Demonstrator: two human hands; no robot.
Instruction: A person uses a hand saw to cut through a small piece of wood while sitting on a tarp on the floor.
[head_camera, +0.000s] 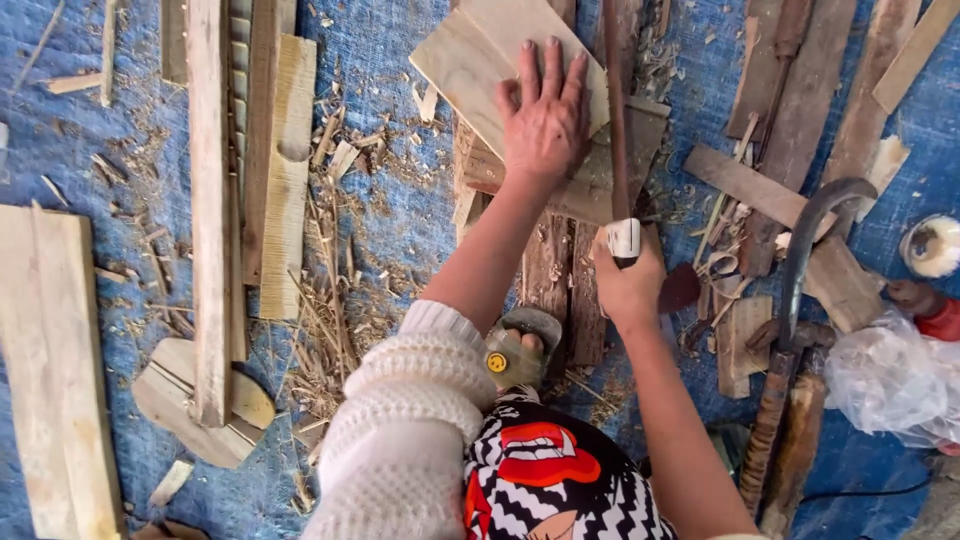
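Note:
My left hand (545, 115) lies flat, fingers spread, on a pale wooden board (470, 60) that rests on other planks at the top centre. My right hand (628, 285) grips the white-collared handle of a long thin saw-like tool (615, 120) whose dark blade runs straight up past the right edge of the board. The blade stands just right of my left hand. My sandalled foot (515, 355) presses on dark planks (560, 270) below the board.
Long planks (210, 200) lie upright at the left, wide boards (50, 360) at the far left. A curved metal bar tool (800, 260), wood offcuts (760, 190), a plastic bag (890, 380) and shavings cover the blue tarp (400, 220) on the right.

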